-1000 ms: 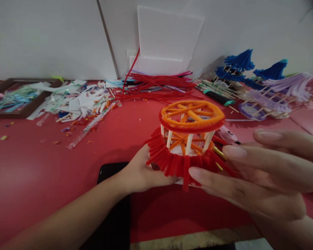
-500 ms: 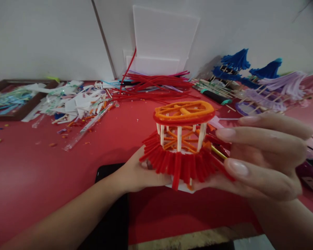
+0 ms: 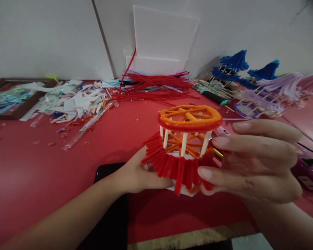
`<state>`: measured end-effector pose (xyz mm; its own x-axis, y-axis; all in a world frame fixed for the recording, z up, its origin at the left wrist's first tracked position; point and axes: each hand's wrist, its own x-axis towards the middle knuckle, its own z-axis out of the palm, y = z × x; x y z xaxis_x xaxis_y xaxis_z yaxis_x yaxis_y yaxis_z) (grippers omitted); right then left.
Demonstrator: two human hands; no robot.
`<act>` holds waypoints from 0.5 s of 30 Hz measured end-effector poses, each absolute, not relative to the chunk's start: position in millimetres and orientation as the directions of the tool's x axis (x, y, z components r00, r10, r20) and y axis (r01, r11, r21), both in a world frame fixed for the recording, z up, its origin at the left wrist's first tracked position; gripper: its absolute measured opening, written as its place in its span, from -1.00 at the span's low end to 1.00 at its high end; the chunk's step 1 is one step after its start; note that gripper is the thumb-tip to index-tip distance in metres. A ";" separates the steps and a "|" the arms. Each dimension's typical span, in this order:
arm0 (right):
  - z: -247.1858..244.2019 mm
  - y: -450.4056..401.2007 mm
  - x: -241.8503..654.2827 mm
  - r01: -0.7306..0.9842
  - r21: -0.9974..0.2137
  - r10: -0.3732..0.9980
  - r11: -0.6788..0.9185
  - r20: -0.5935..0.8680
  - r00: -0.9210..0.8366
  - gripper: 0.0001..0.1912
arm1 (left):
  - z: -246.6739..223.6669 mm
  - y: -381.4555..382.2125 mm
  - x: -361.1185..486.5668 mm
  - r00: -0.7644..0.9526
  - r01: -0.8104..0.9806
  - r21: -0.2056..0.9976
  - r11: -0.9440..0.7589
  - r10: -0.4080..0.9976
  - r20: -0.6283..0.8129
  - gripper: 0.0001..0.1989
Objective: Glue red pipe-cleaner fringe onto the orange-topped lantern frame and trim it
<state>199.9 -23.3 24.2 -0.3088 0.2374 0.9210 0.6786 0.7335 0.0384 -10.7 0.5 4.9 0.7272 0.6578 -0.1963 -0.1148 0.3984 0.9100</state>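
Note:
A small pavilion-like model (image 3: 184, 144) is held in front of me. It has an orange and red oval pipe-cleaner ring (image 3: 190, 116) on top, pale wooden posts (image 3: 184, 145) and a flared fringe of red pipe cleaners (image 3: 169, 166). My left hand (image 3: 143, 173) grips its lower left side; the fringe and base hide its fingertips. At the right side, my right hand (image 3: 255, 163) has its lower fingers closed on the red fringe, while the upper fingers stay spread beside the posts. Part of a white base (image 3: 184, 190) shows underneath.
Red pipe cleaners (image 3: 156, 83) lie at the back below white boards (image 3: 164, 38). Paper scraps (image 3: 78, 102) and a framed tray (image 3: 18, 113) are to the left. Blue roofed models (image 3: 234, 60) and a lilac one (image 3: 281, 86) stand right. A black device (image 3: 109, 208) lies under my left arm.
The model has shifted slightly right and down, its top tipping a little toward me. My right fingers have moved left and closed onto the fringe.

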 end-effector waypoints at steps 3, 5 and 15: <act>24.1 -21.2 198.5 0.665 0.064 0.218 0.744 0.918 -0.332 -0.86 | 4.9 0.6 -10.5 0.729 -0.106 0.909 0.403 0.654 -0.204 -0.56; 23.7 -19.4 196.0 0.669 0.058 0.193 0.741 0.936 -0.294 -0.86 | 6.4 0.7 -9.9 0.732 -0.117 0.913 0.390 0.655 -0.186 -0.56; 26.7 -22.6 197.5 0.685 0.130 0.159 0.717 0.926 -0.342 -0.73 | 10.1 0.8 -8.3 0.744 -0.136 0.951 0.278 0.662 -0.087 -0.66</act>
<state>197.5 -22.6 26.7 -0.3423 0.1589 0.9261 0.6846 0.7173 0.1300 -8.3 0.8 10.1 0.7443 0.6622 -0.0866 -0.1363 0.2776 0.9510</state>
